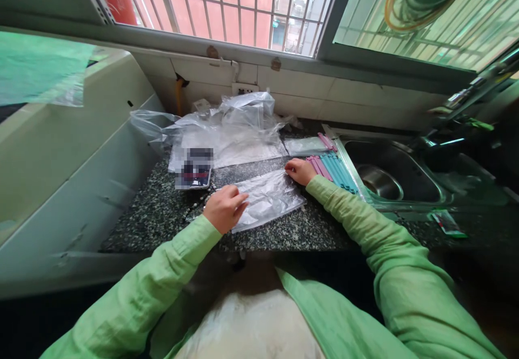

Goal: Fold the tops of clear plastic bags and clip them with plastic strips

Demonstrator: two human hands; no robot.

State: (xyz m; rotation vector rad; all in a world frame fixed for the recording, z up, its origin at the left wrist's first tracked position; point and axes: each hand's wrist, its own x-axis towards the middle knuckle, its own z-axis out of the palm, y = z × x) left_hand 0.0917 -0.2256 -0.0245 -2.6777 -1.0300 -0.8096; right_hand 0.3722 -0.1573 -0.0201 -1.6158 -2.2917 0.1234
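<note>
A clear plastic bag [270, 199] lies flat on the speckled granite counter [162, 213] in front of me. My left hand [225, 207] rests on the bag's left end, fingers curled against the plastic. At the bag's upper right corner my right hand [300, 171] presses down with its fingers bent. Just right of that hand lies a row of pink and teal sealing clips [332, 168]. Both arms wear light green sleeves.
A heap of crumpled clear bags [231, 124] sits at the back of the counter. A dark blurred packet [195, 168] lies to the left. A steel sink [389, 178] is on the right, a faucet [441, 140] beyond it, and a pale appliance [60, 153] on the left.
</note>
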